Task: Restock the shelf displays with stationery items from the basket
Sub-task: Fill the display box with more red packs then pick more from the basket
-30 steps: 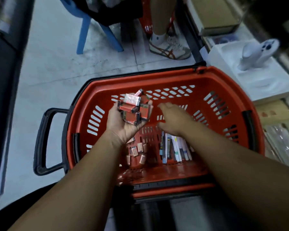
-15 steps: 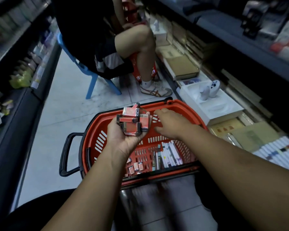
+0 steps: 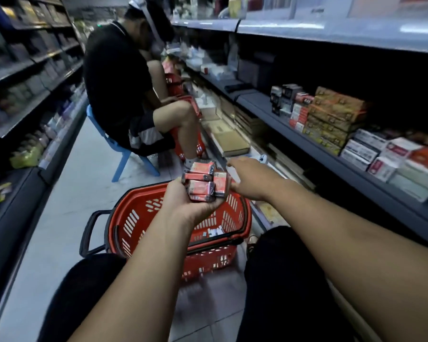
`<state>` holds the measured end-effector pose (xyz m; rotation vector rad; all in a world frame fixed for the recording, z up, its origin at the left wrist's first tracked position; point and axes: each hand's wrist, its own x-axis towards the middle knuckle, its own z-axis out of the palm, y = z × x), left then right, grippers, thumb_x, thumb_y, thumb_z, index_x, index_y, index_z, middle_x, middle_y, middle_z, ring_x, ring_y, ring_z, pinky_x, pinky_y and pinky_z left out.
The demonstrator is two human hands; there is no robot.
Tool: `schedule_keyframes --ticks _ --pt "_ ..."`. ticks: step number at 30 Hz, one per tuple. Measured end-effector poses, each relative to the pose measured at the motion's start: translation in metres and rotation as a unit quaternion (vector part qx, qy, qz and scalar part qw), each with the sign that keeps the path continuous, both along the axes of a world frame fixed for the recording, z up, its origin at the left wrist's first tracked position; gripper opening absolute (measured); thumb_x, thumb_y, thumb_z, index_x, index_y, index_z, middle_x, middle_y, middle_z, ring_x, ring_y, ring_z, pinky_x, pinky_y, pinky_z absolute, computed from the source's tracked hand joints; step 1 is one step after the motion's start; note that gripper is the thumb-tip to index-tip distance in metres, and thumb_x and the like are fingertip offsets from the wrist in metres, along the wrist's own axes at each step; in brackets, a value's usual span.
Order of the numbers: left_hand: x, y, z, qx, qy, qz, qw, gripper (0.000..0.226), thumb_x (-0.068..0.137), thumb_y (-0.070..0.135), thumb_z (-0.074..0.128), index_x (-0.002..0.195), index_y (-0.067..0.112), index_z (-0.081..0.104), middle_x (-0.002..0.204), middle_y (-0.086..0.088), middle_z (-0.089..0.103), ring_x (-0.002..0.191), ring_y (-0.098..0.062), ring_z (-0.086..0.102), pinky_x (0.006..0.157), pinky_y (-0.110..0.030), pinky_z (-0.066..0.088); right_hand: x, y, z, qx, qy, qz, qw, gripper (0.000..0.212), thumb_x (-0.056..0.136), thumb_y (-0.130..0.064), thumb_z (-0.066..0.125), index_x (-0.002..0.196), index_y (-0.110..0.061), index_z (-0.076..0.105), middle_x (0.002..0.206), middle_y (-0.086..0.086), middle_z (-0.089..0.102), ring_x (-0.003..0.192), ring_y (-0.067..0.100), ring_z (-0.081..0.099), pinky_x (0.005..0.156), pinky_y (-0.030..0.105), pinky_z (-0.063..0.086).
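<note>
Head view, shop aisle. My left grip (image 3: 183,206) is curled from below round a loose stack of small red-and-white cardboard boxes (image 3: 202,185), palm up. The boxes are piled several high above the fingers, most of them flat and one standing on edge at the stack's right side. My right grip (image 3: 251,180) is wide, fingers relaxed and holding nothing, just beside that right side. I can't tell whether it touches.

The stack hangs above the far rim of the red slotted plastic basket (image 3: 134,218), which stands on the floor ahead of my knees. A few small white packs (image 3: 214,232) lie against the basket's near wall.

Risks, as I judge them:
- The pile looks bigger than the palm, with only the bottom boxes truly gripped. A tilt or a quick swing toward the grey metal shelf (image 3: 331,156) on my right could shed the top ones, into the basket at best, otherwise onto the floor.
- The box on edge looks least secure, so the free grip should steady it.
- The shelf's front edge is already lined with stacked cartons (image 3: 381,154), and pushing new stock in carelessly could knock those off.
</note>
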<state>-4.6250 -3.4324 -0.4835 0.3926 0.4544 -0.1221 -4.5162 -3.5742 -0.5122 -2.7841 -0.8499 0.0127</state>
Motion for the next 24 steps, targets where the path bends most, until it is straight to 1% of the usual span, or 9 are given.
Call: schedule_keyframes --ticks 2,4,6,9,12,16,20,22,24 --pt "-0.004 -0.015 0.009 0.011 -0.005 -0.022 1.000 0.042 0.078 0.009 0.047 0.112 -0.004 0.068 0.121 -0.026 0.068 0.118 -0.036 0.062 0.097 -0.051 0.049 -0.010 -0.020 0.014 0.009 -0.008 -0.022 1.000 0.052 0.091 -0.042 0.065 0.135 -0.018 0.050 0.138 0.010 0.052 0.124 0.032 0.053 0.099 0.045 0.048" --pt "-0.005 -0.029 0.013 0.018 0.001 -0.038 0.999 0.033 0.091 0.012 0.044 0.105 -0.004 0.069 0.112 -0.026 0.070 0.110 -0.037 0.064 0.088 -0.052 0.051 -0.022 -0.042 0.026 0.011 -0.017 -0.044 0.999 0.056 0.091 -0.045 0.065 0.138 -0.018 0.049 0.139 0.010 0.052 0.125 0.031 0.053 0.098 0.044 0.048" --pt "-0.004 -0.043 0.015 0.018 0.001 -0.058 0.998 0.037 0.099 0.017 0.040 0.101 -0.005 0.070 0.108 -0.026 0.072 0.104 -0.036 0.066 0.089 -0.052 0.051 -0.033 -0.066 0.036 0.002 -0.024 -0.067 0.997 0.056 0.094 -0.044 0.063 0.140 -0.018 0.047 0.139 0.010 0.051 0.122 0.031 0.053 0.096 0.044 0.049" --pt "0.000 -0.063 0.020 0.012 -0.022 -0.088 0.996 0.040 0.097 0.017 0.041 0.097 -0.004 0.075 0.106 -0.024 0.074 0.096 -0.036 0.071 0.091 -0.050 0.050 -0.048 -0.104 0.051 -0.013 -0.041 -0.111 0.993 0.055 0.097 -0.045 0.057 0.142 -0.018 0.042 0.138 0.011 0.047 0.118 0.032 0.052 0.096 0.046 0.049" --pt "0.007 -0.086 0.027 -0.002 -0.028 -0.128 0.991 0.041 0.090 0.015 0.045 0.120 0.002 0.069 0.121 -0.021 0.070 0.118 -0.035 0.064 0.103 -0.050 0.046 -0.064 -0.143 0.064 -0.021 -0.056 -0.161 0.985 0.060 0.097 -0.045 0.058 0.148 -0.021 0.037 0.145 0.008 0.044 0.120 0.030 0.053 0.095 0.044 0.049" --pt "0.016 -0.127 0.040 0.010 -0.025 -0.182 0.983 0.043 0.105 0.020 0.033 0.108 -0.004 0.069 0.100 -0.031 0.072 0.102 -0.041 0.064 0.087 -0.054 0.050 -0.080 -0.188 0.077 -0.029 -0.062 -0.220 0.973 0.055 0.096 -0.044 0.061 0.142 -0.020 0.043 0.139 0.008 0.048 0.118 0.030 0.053 0.094 0.041 0.048" --pt "0.030 -0.174 0.050 0.018 -0.030 -0.247 0.968 0.043 0.104 0.022 0.034 0.112 -0.002 0.069 0.111 -0.025 0.071 0.101 -0.040 0.066 0.081 -0.054 0.059 -0.095 -0.230 0.084 0.003 -0.063 -0.266 0.962 0.051 0.092 -0.038 0.067 0.136 -0.015 0.052 0.134 0.013 0.053 0.121 0.032 0.053 0.098 0.040 0.046" --pt "0.033 -0.200 0.051 0.020 -0.027 -0.280 0.960 0.043 0.104 0.023 0.036 0.107 -0.004 0.069 0.111 -0.026 0.071 0.101 -0.040 0.067 0.082 -0.053 0.059 -0.109 -0.252 0.083 0.028 -0.068 -0.297 0.952 0.050 0.092 -0.035 0.068 0.136 -0.016 0.054 0.133 0.011 0.054 0.121 0.030 0.053 0.098 0.035 0.045" --pt "0.033 -0.224 0.049 0.025 -0.031 -0.312 0.949 0.042 0.103 0.022 0.036 0.112 -0.003 0.069 0.112 -0.026 0.072 0.102 -0.040 0.068 0.086 -0.053 0.055 -0.124 -0.273 0.078 0.044 -0.062 -0.334 0.940 0.050 0.092 -0.034 0.068 0.138 -0.019 0.053 0.129 0.007 0.054 0.117 0.028 0.054 0.097 0.034 0.046"
